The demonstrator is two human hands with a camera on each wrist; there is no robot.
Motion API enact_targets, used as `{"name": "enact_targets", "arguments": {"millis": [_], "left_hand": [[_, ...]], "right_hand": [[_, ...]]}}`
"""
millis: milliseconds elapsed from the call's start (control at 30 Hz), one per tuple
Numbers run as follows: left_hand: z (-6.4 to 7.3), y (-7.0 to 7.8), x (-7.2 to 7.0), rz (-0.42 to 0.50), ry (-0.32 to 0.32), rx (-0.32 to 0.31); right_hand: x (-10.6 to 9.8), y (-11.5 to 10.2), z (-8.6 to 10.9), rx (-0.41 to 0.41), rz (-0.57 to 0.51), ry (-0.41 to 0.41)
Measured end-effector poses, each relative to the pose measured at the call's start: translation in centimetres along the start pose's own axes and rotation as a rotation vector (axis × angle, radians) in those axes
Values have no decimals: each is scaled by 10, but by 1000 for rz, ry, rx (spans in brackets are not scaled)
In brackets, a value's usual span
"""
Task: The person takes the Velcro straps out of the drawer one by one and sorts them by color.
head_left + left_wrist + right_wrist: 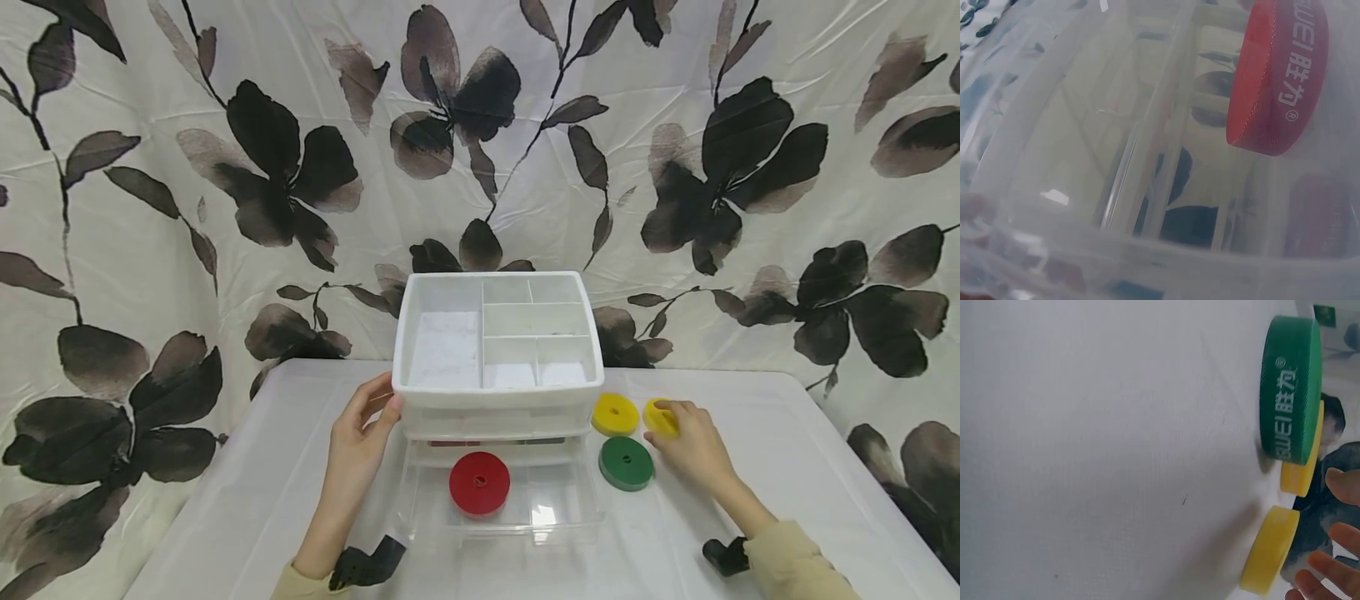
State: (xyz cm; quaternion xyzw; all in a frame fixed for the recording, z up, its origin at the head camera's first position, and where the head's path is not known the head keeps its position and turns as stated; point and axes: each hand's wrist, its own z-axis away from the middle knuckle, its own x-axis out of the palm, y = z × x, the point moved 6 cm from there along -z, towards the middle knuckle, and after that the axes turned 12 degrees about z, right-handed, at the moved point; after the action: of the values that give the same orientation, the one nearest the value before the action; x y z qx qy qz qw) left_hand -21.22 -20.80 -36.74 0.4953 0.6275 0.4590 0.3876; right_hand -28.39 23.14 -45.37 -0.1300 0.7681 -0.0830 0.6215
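A white drawer organizer with a divided top stands at mid table. My left hand touches its left side, the thumb near the front corner. Below the top, a clear drawer sticks out toward me, with a red tape roll in it; the left wrist view shows the red roll close up. To the organizer's right lie a green tape roll and a yellow tape roll. My right hand reaches over another yellow roll, fingers spread beside it in the right wrist view.
The white table ends at a floral curtain behind the organizer. Black wrist straps or mounts sit at both wrists. Dividers split the organizer's top tray into several compartments.
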Motion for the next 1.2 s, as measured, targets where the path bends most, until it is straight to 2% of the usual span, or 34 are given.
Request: {"name": "enact_targets", "arguments": {"millis": [167, 333, 700, 900, 1200], "left_hand": [[0, 0, 1, -10, 0, 6], [1, 0, 1, -12, 2, -2], [2, 5, -1, -8, 7, -2], [3, 6, 0, 7, 0, -10], [2, 6, 1, 14, -4, -13]], "right_hand": [[-6, -9, 8, -9, -3, -4], [-17, -22, 19, -54, -26, 12], [-48, -55, 44, -189, 18, 136], [-60, -72, 60, -260, 6, 201], [-71, -102, 77, -347, -6, 212]]}}
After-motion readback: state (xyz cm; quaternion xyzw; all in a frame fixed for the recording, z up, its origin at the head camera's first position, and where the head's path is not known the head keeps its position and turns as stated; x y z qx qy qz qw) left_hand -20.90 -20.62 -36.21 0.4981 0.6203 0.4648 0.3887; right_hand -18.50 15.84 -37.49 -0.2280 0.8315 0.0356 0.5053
